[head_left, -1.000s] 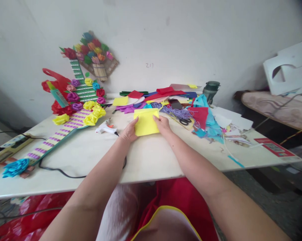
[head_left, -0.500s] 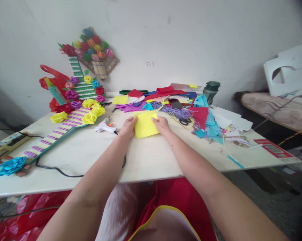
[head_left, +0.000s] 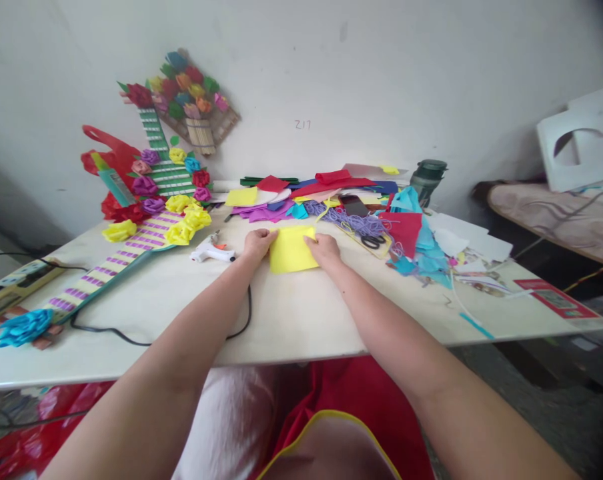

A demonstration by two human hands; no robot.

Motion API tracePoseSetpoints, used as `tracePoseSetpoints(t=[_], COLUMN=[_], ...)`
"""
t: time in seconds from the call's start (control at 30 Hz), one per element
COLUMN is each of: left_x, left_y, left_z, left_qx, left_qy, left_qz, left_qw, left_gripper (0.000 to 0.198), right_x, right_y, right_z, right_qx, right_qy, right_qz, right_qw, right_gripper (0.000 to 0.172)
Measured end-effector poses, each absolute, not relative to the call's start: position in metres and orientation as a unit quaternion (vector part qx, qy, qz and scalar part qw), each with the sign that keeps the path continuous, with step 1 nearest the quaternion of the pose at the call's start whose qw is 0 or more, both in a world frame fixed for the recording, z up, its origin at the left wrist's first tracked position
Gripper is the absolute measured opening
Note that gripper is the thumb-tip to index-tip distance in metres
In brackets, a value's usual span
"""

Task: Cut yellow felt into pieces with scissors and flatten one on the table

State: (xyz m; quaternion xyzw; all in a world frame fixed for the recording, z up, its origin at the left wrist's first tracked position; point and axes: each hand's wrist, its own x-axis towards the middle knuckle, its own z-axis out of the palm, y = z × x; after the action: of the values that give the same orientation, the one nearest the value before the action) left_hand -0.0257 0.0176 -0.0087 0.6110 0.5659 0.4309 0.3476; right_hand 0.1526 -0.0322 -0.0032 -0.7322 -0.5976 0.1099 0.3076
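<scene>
Between my hands is a square of yellow crepe paper (head_left: 292, 251), spread fairly flat above the front middle of the table. My left hand (head_left: 259, 245) pinches its left edge between thumb and fingers. At the right edge, my right hand (head_left: 324, 249) grips the sheet the same way, thumb on top. Left of my left hand lies a white hot glue gun (head_left: 211, 252) with an orange part. Its black cord (head_left: 249, 313) passes beneath my left forearm.
A flower-trimmed guitar-shaped craft (head_left: 116, 260) spans the left side. Coloured paper sheets (head_left: 266, 208) line the back. Purple yarn (head_left: 346, 219), scissors (head_left: 371, 241), a red sheet (head_left: 402, 232) and blue scraps (head_left: 429, 257) lie right. A dark green bottle (head_left: 426, 181) stands behind.
The yellow paper stays held at both sides and now looks straighter, its left edge slightly shifted right. My left hand has moved up a little. The camera view has shifted slightly.
</scene>
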Motion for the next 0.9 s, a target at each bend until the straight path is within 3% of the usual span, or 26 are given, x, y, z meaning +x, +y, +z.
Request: tracePoseSetpoints(t=[0.27,0.37,0.5,0.9], left_x=[-0.037,-0.033,-0.031,-0.034], left_y=[0.025,0.025,0.025,0.028], left_z=[-0.006,-0.005,-0.007,-0.013], left_qx=[0.699,0.713,0.714,0.705], left_qy=[0.624,0.627,0.632,0.618], left_qz=[0.322,0.298,0.291,0.315], left_qw=[0.136,0.098,0.075,0.146], left_gripper=[0.028,0.026,0.027,0.03], right_x=[0.15,0.153,0.164,0.166], right_y=[-0.037,-0.035,-0.03,-0.028], right_z=[0.0,-0.002,-0.008,-0.008], right_qx=[-0.761,-0.759,-0.735,-0.693], right_qy=[-0.575,-0.555,-0.553,-0.654], right_qz=[0.104,0.109,0.089,0.09], right_qw=[0.283,0.323,0.382,0.289], right_gripper=[0.033,0.03,0.044,0.041])
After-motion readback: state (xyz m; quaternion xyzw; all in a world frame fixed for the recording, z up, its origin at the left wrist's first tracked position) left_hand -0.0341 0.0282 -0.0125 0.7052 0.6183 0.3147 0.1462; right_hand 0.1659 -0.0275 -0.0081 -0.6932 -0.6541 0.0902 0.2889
